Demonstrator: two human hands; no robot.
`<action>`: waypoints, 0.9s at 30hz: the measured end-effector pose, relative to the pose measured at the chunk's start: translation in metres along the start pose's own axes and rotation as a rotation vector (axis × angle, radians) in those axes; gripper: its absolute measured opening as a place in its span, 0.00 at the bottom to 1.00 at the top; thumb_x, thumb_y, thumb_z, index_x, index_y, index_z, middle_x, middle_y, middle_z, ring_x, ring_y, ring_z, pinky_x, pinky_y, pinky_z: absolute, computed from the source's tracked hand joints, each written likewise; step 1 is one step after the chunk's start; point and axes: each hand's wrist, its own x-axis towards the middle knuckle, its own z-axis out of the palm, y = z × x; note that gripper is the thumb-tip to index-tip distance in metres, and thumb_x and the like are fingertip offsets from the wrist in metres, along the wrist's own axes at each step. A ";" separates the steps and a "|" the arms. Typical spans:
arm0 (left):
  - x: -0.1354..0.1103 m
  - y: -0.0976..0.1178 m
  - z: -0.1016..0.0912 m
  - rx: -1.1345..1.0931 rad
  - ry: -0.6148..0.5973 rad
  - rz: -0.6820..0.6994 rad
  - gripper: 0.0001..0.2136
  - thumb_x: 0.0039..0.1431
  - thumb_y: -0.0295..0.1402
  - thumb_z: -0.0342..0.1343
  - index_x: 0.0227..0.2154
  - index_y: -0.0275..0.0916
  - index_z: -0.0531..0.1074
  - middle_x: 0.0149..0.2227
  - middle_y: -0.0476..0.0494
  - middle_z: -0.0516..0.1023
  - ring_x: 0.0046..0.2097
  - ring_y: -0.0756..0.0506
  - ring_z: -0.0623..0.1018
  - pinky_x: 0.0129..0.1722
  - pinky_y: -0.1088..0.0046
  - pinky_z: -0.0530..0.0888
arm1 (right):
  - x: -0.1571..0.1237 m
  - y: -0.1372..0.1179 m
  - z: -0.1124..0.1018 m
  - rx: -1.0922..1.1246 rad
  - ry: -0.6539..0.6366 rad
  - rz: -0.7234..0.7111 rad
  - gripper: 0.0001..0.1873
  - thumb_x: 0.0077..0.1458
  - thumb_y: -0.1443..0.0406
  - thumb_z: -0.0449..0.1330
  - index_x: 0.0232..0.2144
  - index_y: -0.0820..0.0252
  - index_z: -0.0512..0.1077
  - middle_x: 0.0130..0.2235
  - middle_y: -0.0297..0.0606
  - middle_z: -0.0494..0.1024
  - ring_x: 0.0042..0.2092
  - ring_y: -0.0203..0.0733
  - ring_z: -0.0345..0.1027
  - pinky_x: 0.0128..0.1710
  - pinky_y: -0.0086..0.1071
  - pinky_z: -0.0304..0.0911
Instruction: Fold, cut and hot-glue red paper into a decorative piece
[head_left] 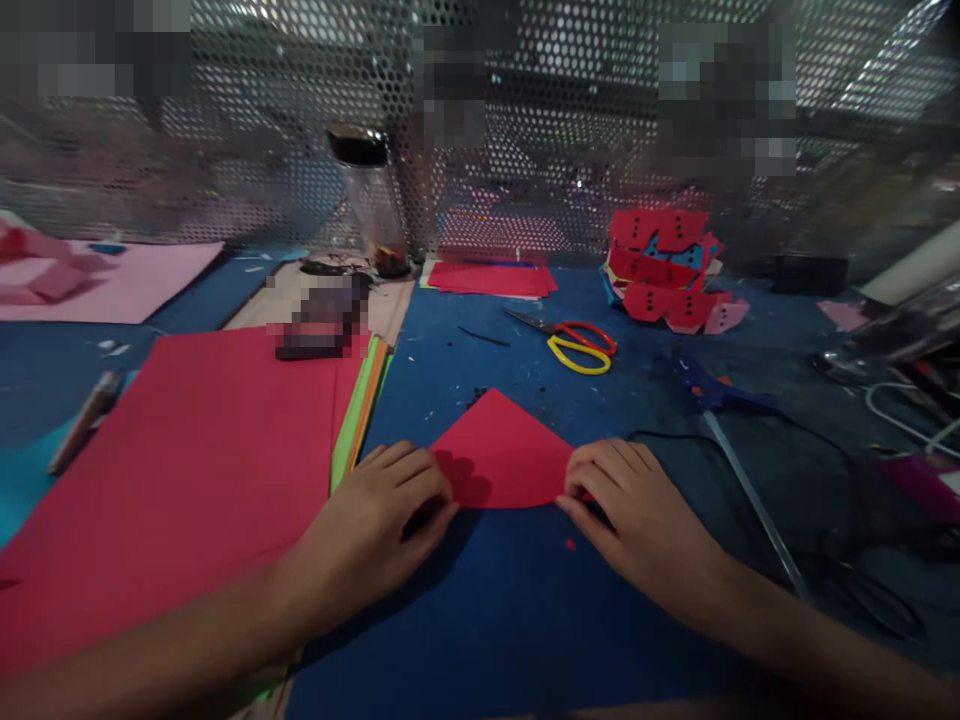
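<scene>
A small folded red paper piece (504, 455), roughly triangular, lies on the blue table surface (487, 610). My left hand (382, 510) rests on its left corner with fingers curled down onto the paper. My right hand (630, 500) presses on the right corner, fingers bent and pinching the edge. Both hands hold the paper flat between them.
A stack of large red and green paper sheets (195, 450) lies at the left. Red and yellow scissors (577, 345) lie behind the paper. A blue glue gun (720, 395) with cable is at the right, a pile of red cut-outs (667, 270) and a clear jar (371, 200) at the back by a perforated metal screen.
</scene>
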 end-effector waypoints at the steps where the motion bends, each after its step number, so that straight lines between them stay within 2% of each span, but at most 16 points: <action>1: 0.000 0.000 0.000 -0.006 -0.004 -0.002 0.07 0.69 0.28 0.53 0.32 0.40 0.70 0.33 0.47 0.75 0.38 0.44 0.70 0.37 0.66 0.63 | 0.000 -0.001 0.000 -0.023 0.002 -0.029 0.03 0.67 0.67 0.59 0.37 0.58 0.72 0.42 0.39 0.76 0.44 0.48 0.68 0.47 0.43 0.56; 4: 0.000 -0.001 0.000 -0.022 -0.008 0.000 0.07 0.69 0.28 0.54 0.33 0.40 0.70 0.34 0.47 0.75 0.38 0.44 0.70 0.38 0.66 0.63 | 0.002 -0.004 0.002 -0.016 0.006 -0.082 0.03 0.68 0.66 0.59 0.38 0.57 0.72 0.42 0.38 0.77 0.45 0.48 0.68 0.47 0.43 0.55; 10: -0.001 -0.002 0.001 -0.027 -0.029 -0.007 0.07 0.70 0.30 0.52 0.33 0.40 0.71 0.35 0.46 0.75 0.38 0.44 0.70 0.38 0.65 0.63 | 0.005 -0.006 0.005 0.083 -0.003 -0.062 0.04 0.68 0.65 0.59 0.38 0.56 0.72 0.41 0.36 0.77 0.44 0.45 0.68 0.46 0.41 0.54; 27: 0.001 -0.008 0.003 0.017 -0.013 0.027 0.08 0.70 0.32 0.54 0.32 0.39 0.71 0.33 0.47 0.75 0.36 0.45 0.69 0.37 0.65 0.63 | 0.008 -0.009 0.005 0.136 -0.013 0.121 0.07 0.65 0.63 0.64 0.33 0.56 0.71 0.43 0.35 0.76 0.47 0.44 0.67 0.47 0.40 0.56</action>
